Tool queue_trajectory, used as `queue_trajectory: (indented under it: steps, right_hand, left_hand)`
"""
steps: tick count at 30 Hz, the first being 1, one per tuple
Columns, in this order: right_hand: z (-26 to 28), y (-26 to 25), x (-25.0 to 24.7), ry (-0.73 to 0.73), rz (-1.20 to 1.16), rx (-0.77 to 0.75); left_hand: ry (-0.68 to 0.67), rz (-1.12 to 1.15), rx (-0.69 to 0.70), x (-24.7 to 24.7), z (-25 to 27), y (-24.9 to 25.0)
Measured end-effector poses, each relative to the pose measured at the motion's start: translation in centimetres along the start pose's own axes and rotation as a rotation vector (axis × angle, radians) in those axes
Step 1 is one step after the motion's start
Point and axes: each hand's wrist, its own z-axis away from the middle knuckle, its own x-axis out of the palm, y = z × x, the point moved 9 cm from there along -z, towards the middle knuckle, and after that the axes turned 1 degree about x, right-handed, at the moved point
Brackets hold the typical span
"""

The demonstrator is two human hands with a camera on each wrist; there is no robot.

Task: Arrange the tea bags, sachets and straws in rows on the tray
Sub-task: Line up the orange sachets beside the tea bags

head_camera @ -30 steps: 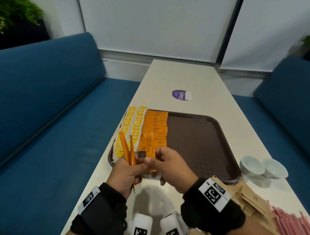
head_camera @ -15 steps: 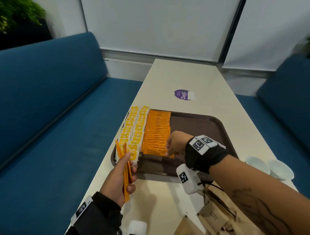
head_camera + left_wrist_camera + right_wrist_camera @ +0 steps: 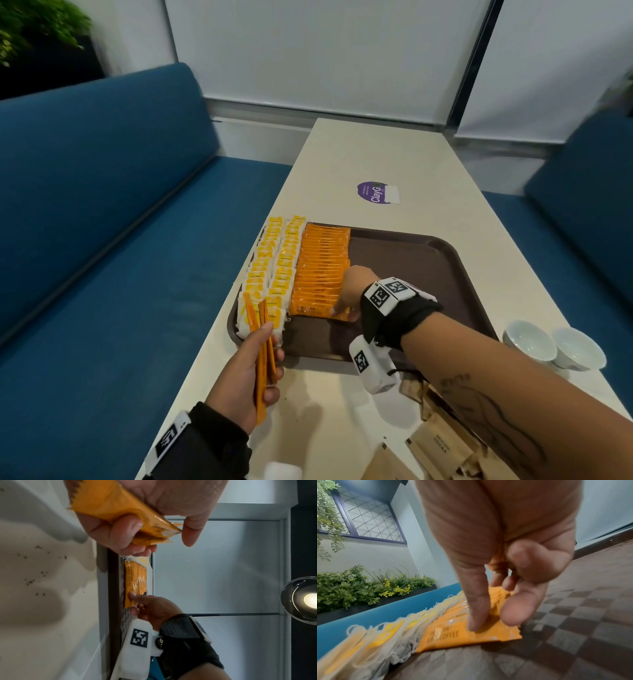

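A brown tray (image 3: 421,260) lies on the pale table. Along its left side run two rows of yellow-and-white tea bags (image 3: 274,270), then a row of orange coffee sachets (image 3: 323,263). My right hand (image 3: 342,305) reaches over the tray and pinches the right end of the front orange sachet (image 3: 471,637) of that row, thumb (image 3: 476,620) on top, as the left wrist view (image 3: 133,597) also shows. My left hand (image 3: 263,356) hovers at the tray's near left corner, gripping a small upright bundle of orange sachets (image 3: 260,373), also visible in its own wrist view (image 3: 120,511).
Two white bowls (image 3: 529,341) stand right of the tray. Brown paper sachets (image 3: 442,442) lie under my right forearm on the near table. A purple sticker (image 3: 375,192) is farther back. Blue sofas (image 3: 102,240) flank the table; the right half of the tray is bare.
My right hand drew one orange sachet from the left hand's bundle and carried it forward onto the front of the orange row. The left hand stayed near the tray corner with the rest.
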Motion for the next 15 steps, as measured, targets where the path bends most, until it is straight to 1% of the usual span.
queue_trajectory:
  steps: [6, 9, 10, 12, 15]
  right_hand:
    - [-0.4, 0.4, -0.2, 0.01, 0.019, -0.004]
    - [0.4, 0.2, -0.9, 0.053, 0.0, -0.037]
    - [1.1, 0.0, -1.3, 0.079, -0.036, -0.066]
    - [3.0, -0.7, -1.7, 0.093, -0.194, -0.156]
    - [7.1, -2.1, -0.3, 0.002, -0.412, -0.321]
  left_hand:
    - [-0.001, -0.004, 0.002, 0.2, -0.2, -0.1]
    - [0.023, -0.029, 0.027, 0.0, -0.5, 0.1]
    - [0.03, -0.037, 0.045, -0.1, -0.6, 0.2]
    - [0.042, -0.038, 0.085, -0.1, -0.7, 0.5]
    - [0.037, 0.019, 0.141, 0.4, -0.6, 0.9]
